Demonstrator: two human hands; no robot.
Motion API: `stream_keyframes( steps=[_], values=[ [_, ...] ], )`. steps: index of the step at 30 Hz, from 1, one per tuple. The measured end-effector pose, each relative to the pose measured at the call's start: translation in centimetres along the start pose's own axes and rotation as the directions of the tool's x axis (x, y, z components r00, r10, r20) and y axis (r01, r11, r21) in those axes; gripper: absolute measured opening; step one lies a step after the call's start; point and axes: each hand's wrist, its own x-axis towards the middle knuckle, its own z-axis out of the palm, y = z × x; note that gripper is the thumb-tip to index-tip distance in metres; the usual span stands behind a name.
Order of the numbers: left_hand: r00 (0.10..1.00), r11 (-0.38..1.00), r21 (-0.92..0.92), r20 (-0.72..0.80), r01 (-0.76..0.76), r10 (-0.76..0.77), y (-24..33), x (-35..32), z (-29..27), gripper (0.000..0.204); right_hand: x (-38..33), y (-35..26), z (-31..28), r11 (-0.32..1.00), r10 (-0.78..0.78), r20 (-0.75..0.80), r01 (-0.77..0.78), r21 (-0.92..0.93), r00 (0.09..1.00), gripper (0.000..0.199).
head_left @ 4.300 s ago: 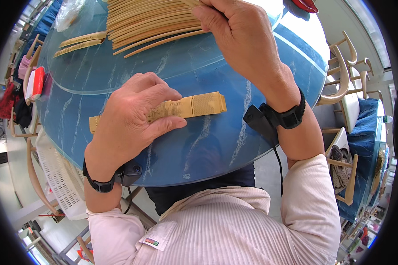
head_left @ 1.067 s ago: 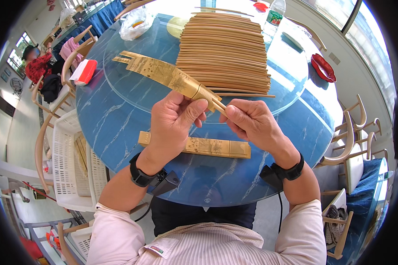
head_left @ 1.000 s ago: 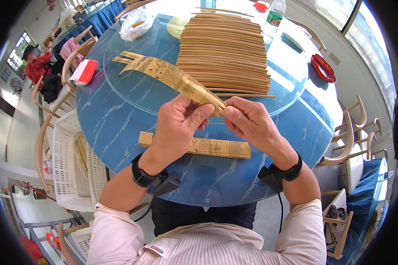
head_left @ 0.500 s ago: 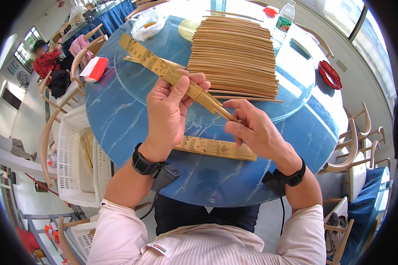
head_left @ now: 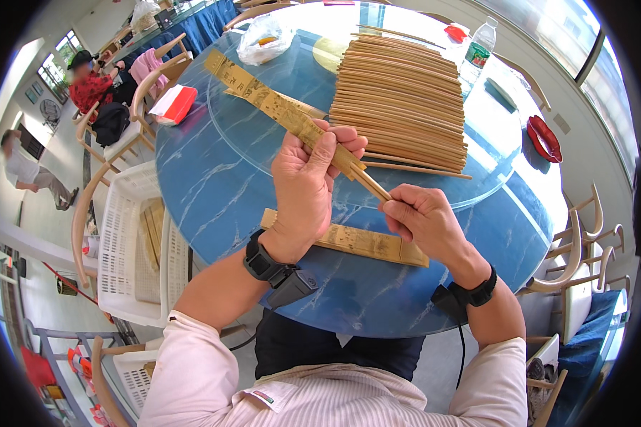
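My left hand [head_left: 305,186] is closed around a long yellow-brown printed paper chopstick sleeve [head_left: 260,98], its thumb on top. The sleeve slants from the far left down toward my right hand [head_left: 433,226]. Thin wooden chopsticks [head_left: 372,186] stick out of its near end, and my right fingertips pinch their ends. Another slim pale piece lies partly behind the sleeve. On the table in front of me are more flat printed sleeves [head_left: 370,244], partly hidden by my left wrist. Beyond my hands, a large pile of wooden chopsticks [head_left: 399,107] lies side by side on the glass turntable.
The round blue marbled table [head_left: 214,192] carries a clear plastic bag [head_left: 263,39], a water bottle [head_left: 478,53], a red dish [head_left: 543,139] and a red-and-white packet [head_left: 174,105]. A white basket [head_left: 128,285] stands at the left. Chairs surround the table; two people are farther off.
My right fingers have closed on the chopstick ends, where they were looser before. The view has shifted slightly, and the walking person at the left is now upright in the aisle.
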Motion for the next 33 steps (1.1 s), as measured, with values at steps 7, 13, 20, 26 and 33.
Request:
stream_keyframes(
  steps=[7,13,20,26,33],
  values=[
    [0.988,0.991,0.033,0.082,0.127,-0.13,-0.9,-2.5,1.9,0.014,-0.5,0.2,1.0,0.994,-0.052,-0.004,0.052,0.091,0.999,0.014],
    [0.997,0.994,-0.08,0.0,0.073,-0.073,0.7,0.3,0.1,0.015,-0.4,1.2,1.1,0.936,-0.322,-0.118,0.334,0.108,0.94,0.03],
    [0.995,0.976,-0.195,0.018,0.096,-0.094,1.5,1.3,-1.2,0.017,-0.5,1.2,-0.5,0.863,-0.489,-0.012,0.485,0.138,0.872,0.039],
    [0.986,0.957,-0.239,0.07,0.163,-0.151,0.6,0.4,-0.3,0.014,-0.4,1.1,-0.9,0.892,-0.428,-0.032,0.428,0.147,0.903,0.029],
    [0.971,0.957,-0.196,0.146,0.215,-0.188,-0.2,-1.1,0.6,0.018,-0.5,0.6,-0.4,0.953,-0.245,-0.082,0.255,0.165,0.966,0.019]
  ],
)
